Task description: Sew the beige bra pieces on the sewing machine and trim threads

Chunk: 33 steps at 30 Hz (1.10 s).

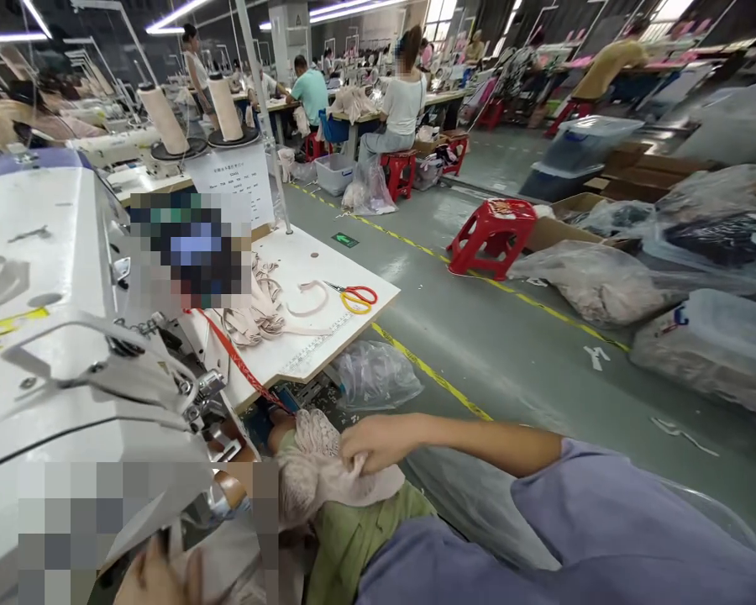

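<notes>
My right hand (373, 444) is closed on a piece of pale pink lace fabric (318, 475) that lies bunched in my lap, over green cloth. My left hand (157, 578) shows only partly at the bottom edge, beneath the head of the white sewing machine (50, 336); its fingers are mostly hidden. A red strap (239, 363) runs from the machine down toward the fabric. On the white work table (353, 323) lie several beige fabric pieces (258, 315) and scissors with red and yellow handles (356, 297).
Two thread cones (164, 118) stand behind the machine. A clear plastic bag (378, 374) lies under the table edge. A red stool (491, 235), bagged goods (598, 281) and cardboard boxes fill the floor on the right. Other people sit sewing at far tables.
</notes>
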{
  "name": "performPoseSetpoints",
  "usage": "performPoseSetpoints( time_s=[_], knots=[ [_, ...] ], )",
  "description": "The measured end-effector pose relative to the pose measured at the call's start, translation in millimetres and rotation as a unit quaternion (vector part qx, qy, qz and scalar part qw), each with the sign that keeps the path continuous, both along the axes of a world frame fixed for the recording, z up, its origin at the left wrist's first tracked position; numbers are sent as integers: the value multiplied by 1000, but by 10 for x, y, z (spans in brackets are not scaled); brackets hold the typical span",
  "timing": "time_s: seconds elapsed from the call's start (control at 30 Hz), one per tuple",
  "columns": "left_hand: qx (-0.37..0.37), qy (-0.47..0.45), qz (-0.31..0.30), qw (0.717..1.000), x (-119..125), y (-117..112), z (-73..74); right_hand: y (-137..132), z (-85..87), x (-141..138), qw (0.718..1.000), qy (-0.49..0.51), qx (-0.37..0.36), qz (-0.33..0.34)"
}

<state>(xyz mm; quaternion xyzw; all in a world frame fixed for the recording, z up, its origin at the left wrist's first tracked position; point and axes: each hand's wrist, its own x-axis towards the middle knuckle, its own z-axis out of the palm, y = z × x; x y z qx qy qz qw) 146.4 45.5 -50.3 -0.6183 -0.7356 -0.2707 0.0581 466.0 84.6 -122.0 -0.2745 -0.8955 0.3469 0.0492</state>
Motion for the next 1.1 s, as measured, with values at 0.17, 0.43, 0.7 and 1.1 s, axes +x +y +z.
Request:
performPoseSetpoints(
  time_s=[0.17, 0.43, 0.7, 1.1],
  knots=[
    [-277, -271, -388, 836, 518, -41, -370, 28, 389, -393, 983, 169, -58, 28],
    [-445, -480, -234, 719, 701, -322, -528, 1668, 890, 15, 886, 51, 143, -437],
    [-385, -573, 34, 723, 348, -378, -436, 1497, 1065, 144, 898, 39, 158, -410],
    [-258, -358, -242, 864, 333, -539, 137, -122, 792, -632, 987, 143, -22, 72]
  ],
)
